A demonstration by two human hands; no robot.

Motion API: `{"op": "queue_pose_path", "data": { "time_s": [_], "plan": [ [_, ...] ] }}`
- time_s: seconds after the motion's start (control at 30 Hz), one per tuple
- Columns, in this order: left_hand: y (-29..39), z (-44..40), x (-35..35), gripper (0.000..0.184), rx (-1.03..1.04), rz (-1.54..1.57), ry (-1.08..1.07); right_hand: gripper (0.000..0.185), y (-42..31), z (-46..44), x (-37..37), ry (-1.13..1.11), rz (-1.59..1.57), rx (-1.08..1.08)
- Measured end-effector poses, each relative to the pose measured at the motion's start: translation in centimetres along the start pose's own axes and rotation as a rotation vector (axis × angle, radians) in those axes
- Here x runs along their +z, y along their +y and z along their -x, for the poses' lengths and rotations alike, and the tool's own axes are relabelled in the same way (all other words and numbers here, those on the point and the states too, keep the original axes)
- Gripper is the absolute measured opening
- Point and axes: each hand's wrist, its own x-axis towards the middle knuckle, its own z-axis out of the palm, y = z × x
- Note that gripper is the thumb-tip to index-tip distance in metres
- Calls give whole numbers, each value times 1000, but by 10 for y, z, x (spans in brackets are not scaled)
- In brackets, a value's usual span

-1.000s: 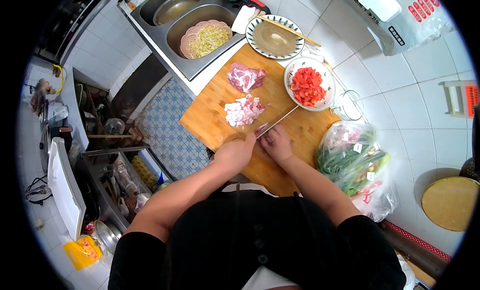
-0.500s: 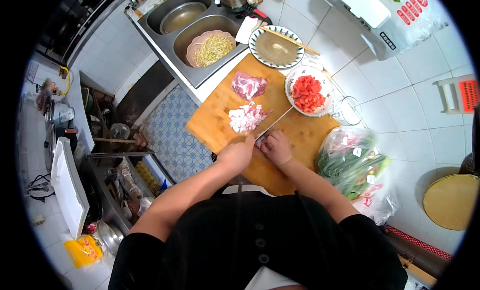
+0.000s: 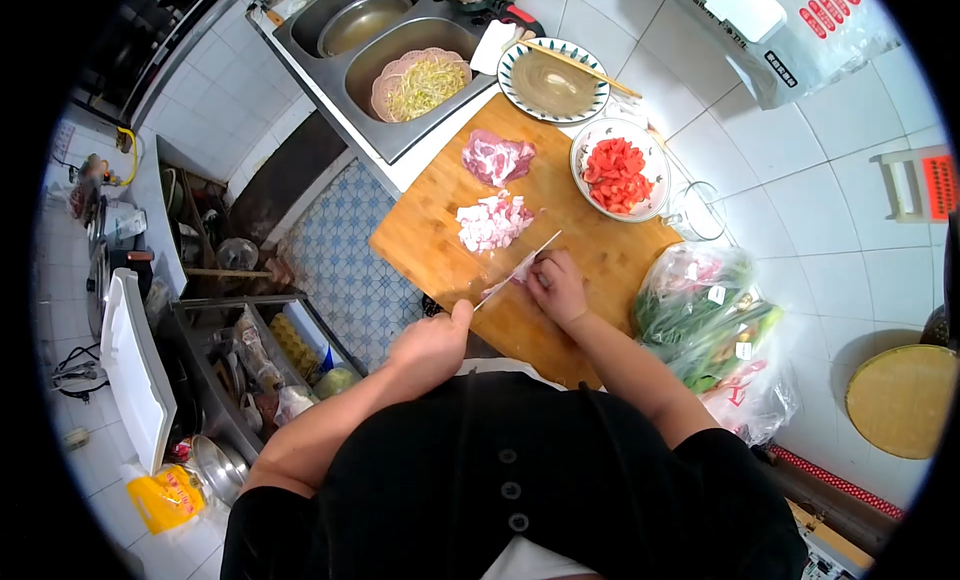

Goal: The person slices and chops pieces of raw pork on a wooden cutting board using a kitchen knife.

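Note:
My left hand [image 3: 430, 342] is closed around the handle of a knife [image 3: 543, 246], its blade pointing up and right across the wooden cutting board [image 3: 610, 255]. With curled fingers my right hand [image 3: 557, 288] presses a small piece of meat [image 3: 522, 269] to the board, right beside the blade. Most of that piece is hidden by fingers and blade. A pile of diced pale-pink meat [image 3: 494, 223] lies just beyond the knife. Farther up the board is a larger raw slab of meat [image 3: 498, 159].
Chopped tomato [image 3: 617, 173] fills a white bowl [image 3: 655, 195] at the board's upper right. Behind stands a patterned plate [image 3: 552, 88] with chopsticks [image 3: 585, 68]. Bean sprouts [image 3: 428, 88] sit in a pink bowl in the sink [image 3: 400, 145]. Bagged greens [image 3: 705, 320] lie at right, near a glass [image 3: 695, 212].
The knife has been drawn back toward my body and to the left with my left hand. My right hand stays on the meat, almost unmoved.

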Motion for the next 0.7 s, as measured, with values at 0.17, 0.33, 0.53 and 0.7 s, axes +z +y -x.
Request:
{"op": "queue_pose_path", "data": {
  "time_s": [0.17,0.33,0.53,0.7],
  "plan": [
    [9,-28,3,16,-81,38,-123,19,2,-1,2,-2,14,-17],
    [24,-72,11,18,-96,26,-120,19,2,0,2,-7,94,7],
    [10,-42,9,25,-124,24,-196,18,3,-2,4,-18,115,28],
    [17,-94,17,32,-87,-9,-146,17,-2,-7,-1,-13,138,-56]
  ]
}}
